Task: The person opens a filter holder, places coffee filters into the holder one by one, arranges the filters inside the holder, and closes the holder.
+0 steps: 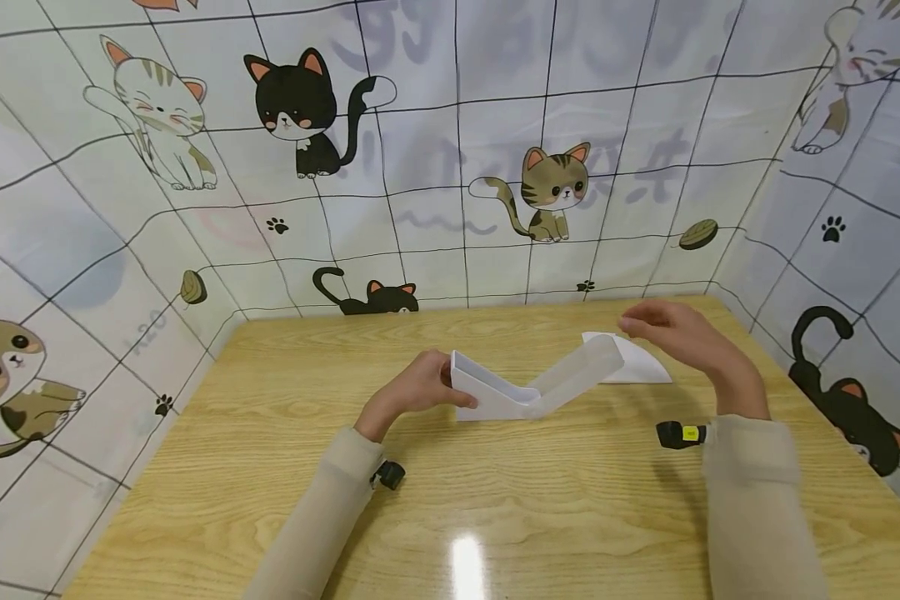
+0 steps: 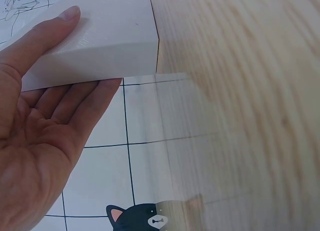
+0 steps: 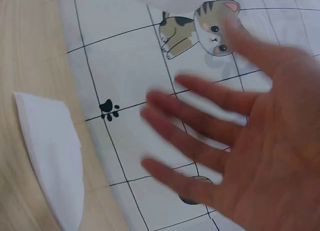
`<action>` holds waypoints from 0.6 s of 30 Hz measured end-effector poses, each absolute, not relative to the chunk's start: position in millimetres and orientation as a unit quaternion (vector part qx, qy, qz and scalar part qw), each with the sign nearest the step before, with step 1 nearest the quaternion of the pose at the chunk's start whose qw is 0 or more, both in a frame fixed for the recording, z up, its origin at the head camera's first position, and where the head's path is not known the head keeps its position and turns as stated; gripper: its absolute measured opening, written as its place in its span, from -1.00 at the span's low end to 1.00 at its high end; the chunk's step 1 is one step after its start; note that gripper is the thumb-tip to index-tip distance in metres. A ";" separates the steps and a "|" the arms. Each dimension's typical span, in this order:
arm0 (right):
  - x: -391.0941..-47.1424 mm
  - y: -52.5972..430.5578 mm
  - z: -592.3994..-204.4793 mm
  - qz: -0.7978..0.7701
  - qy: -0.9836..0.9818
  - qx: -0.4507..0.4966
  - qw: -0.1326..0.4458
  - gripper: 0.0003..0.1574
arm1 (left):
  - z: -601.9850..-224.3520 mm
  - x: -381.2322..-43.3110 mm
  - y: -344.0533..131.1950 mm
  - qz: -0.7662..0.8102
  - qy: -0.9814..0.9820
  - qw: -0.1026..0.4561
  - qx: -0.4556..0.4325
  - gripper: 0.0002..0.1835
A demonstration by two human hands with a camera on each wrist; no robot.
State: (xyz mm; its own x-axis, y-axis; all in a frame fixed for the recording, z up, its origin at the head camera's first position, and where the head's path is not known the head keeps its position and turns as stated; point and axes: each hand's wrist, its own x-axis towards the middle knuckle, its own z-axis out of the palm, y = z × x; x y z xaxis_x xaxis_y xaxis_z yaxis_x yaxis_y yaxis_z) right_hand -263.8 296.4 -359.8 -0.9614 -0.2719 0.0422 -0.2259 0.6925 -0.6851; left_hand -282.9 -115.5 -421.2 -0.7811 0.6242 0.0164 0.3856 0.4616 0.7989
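A slim white box (image 1: 491,404) stands on the table with its translucent lid (image 1: 579,375) swung up and out to the right. My left hand (image 1: 417,385) grips the left end of the box. In the left wrist view, the thumb lies on one broad face of the box (image 2: 112,38) and the fingers are on the opposite side. Beyond the lid lies a white folded sheet (image 1: 645,367), paper or cloth; I cannot tell which. Just above that sheet is my right hand (image 1: 678,335), holding nothing. Its fingers (image 3: 200,118) are spread and blurred in the right wrist view.
The wooden table (image 1: 270,500) meets a cat-patterned cloth wall (image 1: 435,183) at the back and sides. Small black wrist cameras sit at both cuffs, one being the right wrist camera (image 1: 671,434).
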 end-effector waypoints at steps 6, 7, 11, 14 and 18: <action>-273.1 305.7 -377.1 -0.290 0.955 -0.050 0.032 -0.07 | -421.9 -283.7 -116.5 0.424 0.844 0.141 0.297 -0.63; -274.8 307.8 -381.5 -0.286 0.957 -0.040 0.032 -0.07 | -421.8 -283.5 -116.5 0.424 0.844 0.140 0.297 -0.64; -279.7 316.5 -398.6 -0.275 0.961 -0.003 0.031 -0.15 | -422.5 -283.6 -116.8 0.421 0.845 0.139 0.298 -0.64; -280.6 322.2 -408.0 -0.280 0.959 0.025 0.039 -0.17 | -422.3 -283.0 -116.8 0.420 0.846 0.139 0.296 -0.63; -280.0 325.9 -415.4 -0.294 0.953 0.058 0.042 -0.15 | -421.7 -282.6 -116.9 0.421 0.846 0.139 0.296 -0.63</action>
State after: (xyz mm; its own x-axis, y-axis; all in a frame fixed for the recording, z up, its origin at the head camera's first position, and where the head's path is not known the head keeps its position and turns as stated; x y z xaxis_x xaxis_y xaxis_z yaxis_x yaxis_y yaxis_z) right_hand -280.0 325.9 -415.4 -0.9899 0.0853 -0.1133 0.1343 0.8204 -0.5557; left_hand -282.6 -116.9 -421.7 -0.7858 0.6183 0.0148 0.3843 0.4695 0.7949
